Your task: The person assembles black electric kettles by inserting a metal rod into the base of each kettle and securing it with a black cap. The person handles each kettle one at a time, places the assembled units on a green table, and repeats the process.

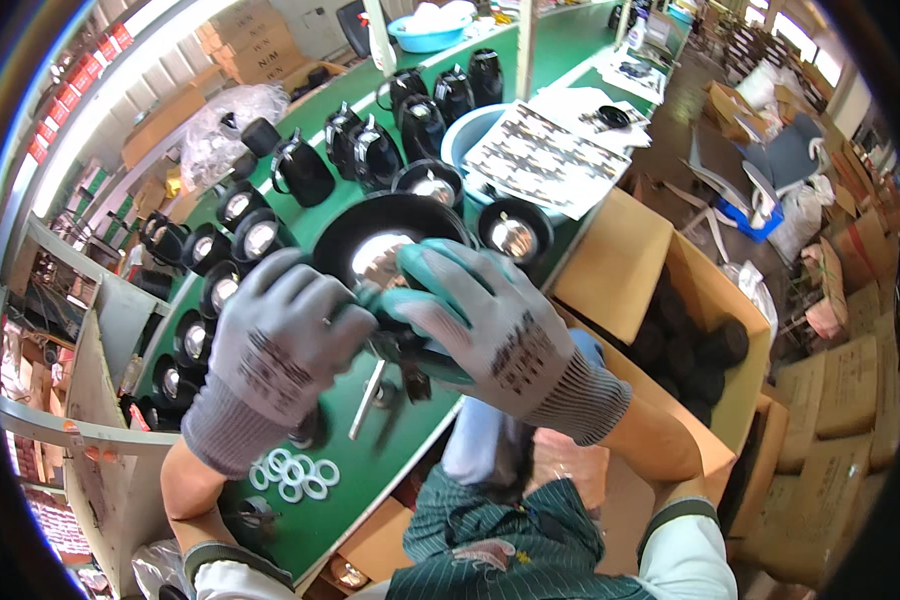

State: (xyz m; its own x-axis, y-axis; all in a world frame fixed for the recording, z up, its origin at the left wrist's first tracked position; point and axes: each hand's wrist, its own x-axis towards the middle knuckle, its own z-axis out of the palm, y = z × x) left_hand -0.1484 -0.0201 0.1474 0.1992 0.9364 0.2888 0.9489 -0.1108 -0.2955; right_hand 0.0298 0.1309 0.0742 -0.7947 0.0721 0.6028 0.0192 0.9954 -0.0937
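In front of me is a large black kettle (345,232), its wide round end turned up and shiny metal showing inside. My left hand (288,335), in a grey glove with green fingertips, is closed at the kettle's near left side; what lies under the fingertips is hidden. My right hand (495,325), gloved the same way, grips the near right side with curled fingers. Below the hands a thin metal rod (368,402) slants over the green table (395,440). Several white rings (315,488) lie on the table by my left forearm.
Black kettles (303,172) stand in a group at the back. Round black parts with shiny centres (256,236) line the left side. A patterned sheet (545,155) covers a blue basin (457,145). At the right, a cardboard box (750,350) holds black parts.
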